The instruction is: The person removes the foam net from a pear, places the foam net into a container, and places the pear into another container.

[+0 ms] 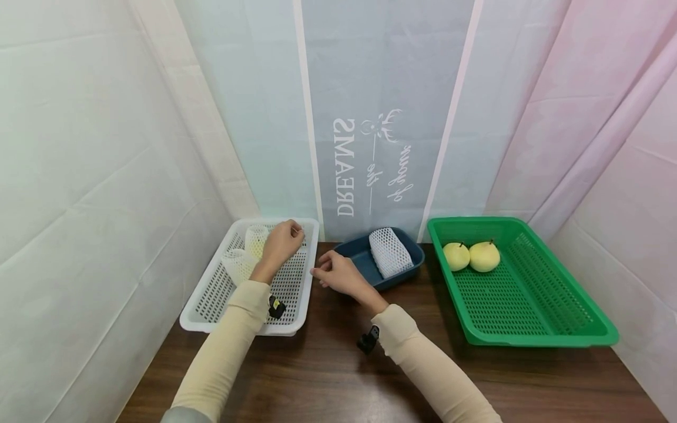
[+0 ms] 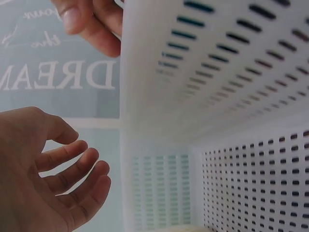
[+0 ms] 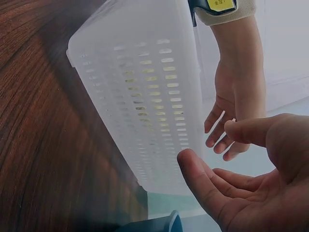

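My left hand (image 1: 284, 242) hovers over the white basket (image 1: 288, 330), its fingers loosely bent and nothing in them. Two yellowish fruits in white foam nets, one nearer (image 1: 240, 265) and one farther (image 1: 256, 241), lie at the basket's left side. At the right rim of that basket is my right hand (image 1: 339, 273), empty, thumb and fingers apart in the right wrist view. The left wrist view shows the left hand (image 2: 63, 179) beside the basket wall (image 2: 154, 106). Just right of my right hand stands a dark blue container (image 1: 365, 263) with a white foam net sleeve (image 1: 390, 252) in it.
A green basket (image 1: 539, 339) stands on the right, with two bare yellow pears, a left one (image 1: 456, 257) and a right one (image 1: 484, 257), in its back left corner. Behind the dark wooden table (image 1: 328, 376) hangs a printed curtain (image 1: 381, 70).
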### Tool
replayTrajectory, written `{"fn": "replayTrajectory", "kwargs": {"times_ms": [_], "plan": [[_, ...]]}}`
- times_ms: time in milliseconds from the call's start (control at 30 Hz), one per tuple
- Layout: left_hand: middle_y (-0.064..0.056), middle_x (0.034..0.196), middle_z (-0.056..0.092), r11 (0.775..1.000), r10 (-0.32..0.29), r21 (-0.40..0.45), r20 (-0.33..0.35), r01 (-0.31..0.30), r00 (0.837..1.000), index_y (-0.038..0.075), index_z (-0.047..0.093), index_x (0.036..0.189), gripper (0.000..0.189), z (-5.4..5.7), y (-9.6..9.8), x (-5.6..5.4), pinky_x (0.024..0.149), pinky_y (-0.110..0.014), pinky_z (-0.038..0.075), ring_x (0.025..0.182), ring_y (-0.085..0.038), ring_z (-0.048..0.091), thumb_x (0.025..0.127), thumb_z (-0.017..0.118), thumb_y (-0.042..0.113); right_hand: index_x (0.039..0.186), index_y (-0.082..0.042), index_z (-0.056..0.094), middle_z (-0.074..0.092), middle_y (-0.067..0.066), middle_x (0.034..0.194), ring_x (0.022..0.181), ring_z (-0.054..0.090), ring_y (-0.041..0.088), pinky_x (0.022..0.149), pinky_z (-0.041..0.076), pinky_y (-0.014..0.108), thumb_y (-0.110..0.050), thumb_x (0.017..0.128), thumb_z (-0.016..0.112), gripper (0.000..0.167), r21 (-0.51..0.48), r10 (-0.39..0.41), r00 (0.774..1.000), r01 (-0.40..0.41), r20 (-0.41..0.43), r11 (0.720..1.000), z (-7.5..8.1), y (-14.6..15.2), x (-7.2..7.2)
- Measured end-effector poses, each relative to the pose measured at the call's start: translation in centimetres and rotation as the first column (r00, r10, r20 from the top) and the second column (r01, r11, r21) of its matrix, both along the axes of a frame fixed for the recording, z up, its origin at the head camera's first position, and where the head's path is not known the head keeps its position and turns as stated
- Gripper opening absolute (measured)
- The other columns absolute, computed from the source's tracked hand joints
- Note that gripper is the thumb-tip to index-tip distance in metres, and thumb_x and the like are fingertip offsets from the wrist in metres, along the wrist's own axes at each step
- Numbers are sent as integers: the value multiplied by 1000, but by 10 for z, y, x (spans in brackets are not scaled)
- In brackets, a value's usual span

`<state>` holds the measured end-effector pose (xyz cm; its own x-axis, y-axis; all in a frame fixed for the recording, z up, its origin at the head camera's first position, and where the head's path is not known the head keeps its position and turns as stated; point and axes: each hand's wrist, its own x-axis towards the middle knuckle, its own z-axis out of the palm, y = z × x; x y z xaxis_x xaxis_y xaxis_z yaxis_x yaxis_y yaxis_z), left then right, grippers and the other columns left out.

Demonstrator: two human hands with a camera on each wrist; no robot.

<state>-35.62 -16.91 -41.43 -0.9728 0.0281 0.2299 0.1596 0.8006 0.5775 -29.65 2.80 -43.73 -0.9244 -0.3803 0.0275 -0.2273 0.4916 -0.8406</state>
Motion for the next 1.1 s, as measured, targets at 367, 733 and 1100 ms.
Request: {"fn": "replayTrajectory", "kwargs": {"times_ms": [367, 733, 1100], "plan": [[-21, 121, 66, 995, 85, -44, -43, -87, 995, -1, 69, 121, 32, -5, -14, -6, 92, -51, 55, 110, -39, 63, 102, 58, 23, 133, 4, 60, 77, 16, 106, 79, 77, 20, 75, 60, 32, -27, 103, 70, 44, -17, 25, 999, -24, 21, 1000, -6, -8, -6], [-28, 147, 50, 991, 136, -10, -7, -136, 991, -2, 64, 132, 40, -8, -33, -12, 111, -60, 43, 144, -45, 36, 104, 57, 25, 132, 5, 60, 77, 12, 104, 79, 77, 22, 76, 61, 33, -28, 103, 70, 45, -3, 12, 999, -11, 31, 1000, -2, -15, -9], [-34, 150, 39, 983, 184, -11, -9, -184, 983, -7, 58, 135, 42, -14, -47, -17, 128, -62, 20, 158, -48, 14, 104, 60, 22, 125, 4, 60, 76, 15, 100, 72, 75, 18, 82, 64, 50, -23, 103, 70, 36, -43, -21, 996, 24, 83, 999, -7, -19, -9]]}}
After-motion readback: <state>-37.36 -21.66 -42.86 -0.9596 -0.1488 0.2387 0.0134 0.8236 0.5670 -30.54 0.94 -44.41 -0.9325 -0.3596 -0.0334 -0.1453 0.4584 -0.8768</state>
